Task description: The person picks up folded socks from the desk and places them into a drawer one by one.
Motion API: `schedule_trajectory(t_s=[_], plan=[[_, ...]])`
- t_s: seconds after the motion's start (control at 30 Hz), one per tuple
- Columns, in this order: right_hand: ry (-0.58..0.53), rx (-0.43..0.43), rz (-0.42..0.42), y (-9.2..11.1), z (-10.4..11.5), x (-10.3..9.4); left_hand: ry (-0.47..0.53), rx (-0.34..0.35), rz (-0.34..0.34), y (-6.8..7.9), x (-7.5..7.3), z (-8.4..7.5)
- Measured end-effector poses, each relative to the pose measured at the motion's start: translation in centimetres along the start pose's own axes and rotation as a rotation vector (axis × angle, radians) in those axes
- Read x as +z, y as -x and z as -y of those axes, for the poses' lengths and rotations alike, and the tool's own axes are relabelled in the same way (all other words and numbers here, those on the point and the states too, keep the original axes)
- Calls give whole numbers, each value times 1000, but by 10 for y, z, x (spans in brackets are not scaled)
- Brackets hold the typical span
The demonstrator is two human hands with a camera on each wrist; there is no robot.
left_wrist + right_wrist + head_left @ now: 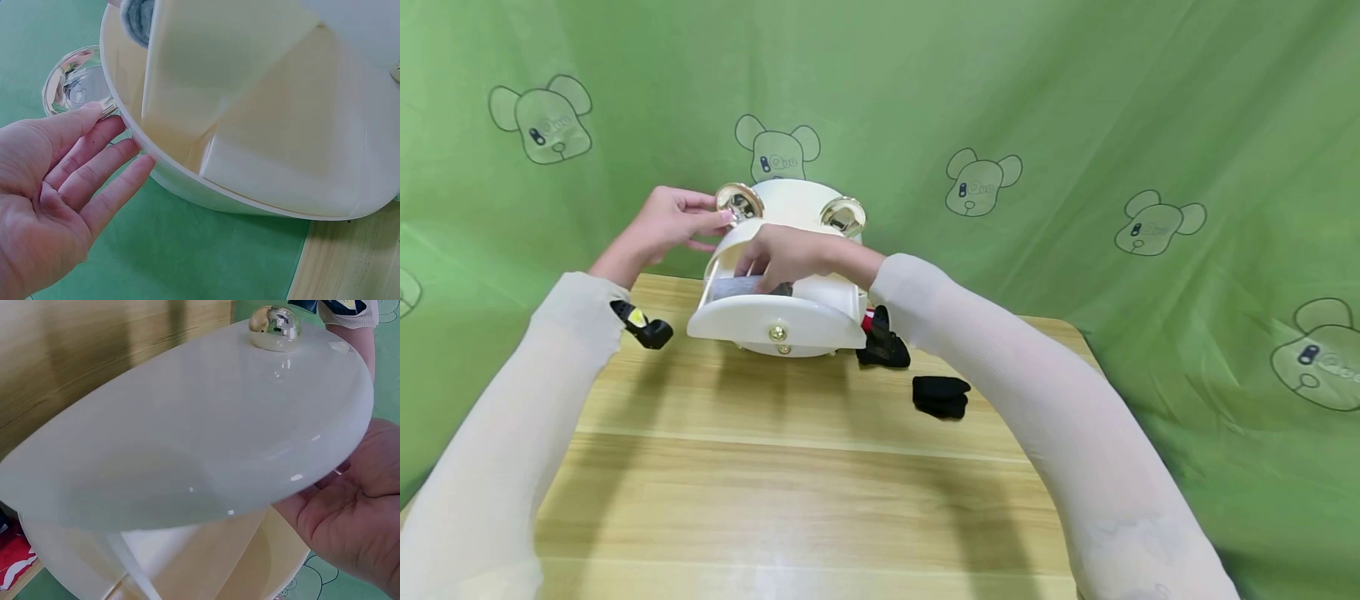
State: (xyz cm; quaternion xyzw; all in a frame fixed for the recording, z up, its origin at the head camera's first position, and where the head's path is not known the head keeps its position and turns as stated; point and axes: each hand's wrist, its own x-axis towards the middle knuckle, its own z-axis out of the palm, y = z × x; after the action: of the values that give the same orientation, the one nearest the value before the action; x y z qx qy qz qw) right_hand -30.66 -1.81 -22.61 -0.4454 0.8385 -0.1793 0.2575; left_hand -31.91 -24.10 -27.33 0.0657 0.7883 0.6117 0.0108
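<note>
A glossy white storage box (797, 200) with a rounded front and two gold bowl-shaped pieces on top stands at the back of the table. Its front drawer (752, 321), with a gold knob (777, 332), is pulled out. My right hand (790, 254) reaches down into the drawer, fingers bent over a grey rolled cloth (733, 287); the roll's end (139, 22) also appears in the left wrist view. My left hand (673, 221) is at the box's left side, fingers extended, its thumb touching the left gold piece (78, 84) and its fingertips right at the drawer's rim.
A folded black cloth (940, 396) lies on the wooden table (790, 508), right of the box. Black and red items (883, 346) are close by the box's right side. A green curtain (895, 92) with bear-head prints hangs behind.
</note>
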Motion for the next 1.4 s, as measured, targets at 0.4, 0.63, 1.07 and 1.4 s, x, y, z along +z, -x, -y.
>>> schedule_trajectory(t_s=[0.4, 0.63, 1.07, 1.4], plan=[[-11, 67, -36, 14, 11, -14, -40, -9, 9, 2, 1, -2], [-15, 67, -64, 31, 7, -30, -55, -11, 22, 2, 0, -4], [-69, 145, -162, 101, -40, -60, -56, -23, 29, -3, -3, 0], [-116, 274, -274, 165, -103, -70, -46, -26, 28, 1, -9, 1]])
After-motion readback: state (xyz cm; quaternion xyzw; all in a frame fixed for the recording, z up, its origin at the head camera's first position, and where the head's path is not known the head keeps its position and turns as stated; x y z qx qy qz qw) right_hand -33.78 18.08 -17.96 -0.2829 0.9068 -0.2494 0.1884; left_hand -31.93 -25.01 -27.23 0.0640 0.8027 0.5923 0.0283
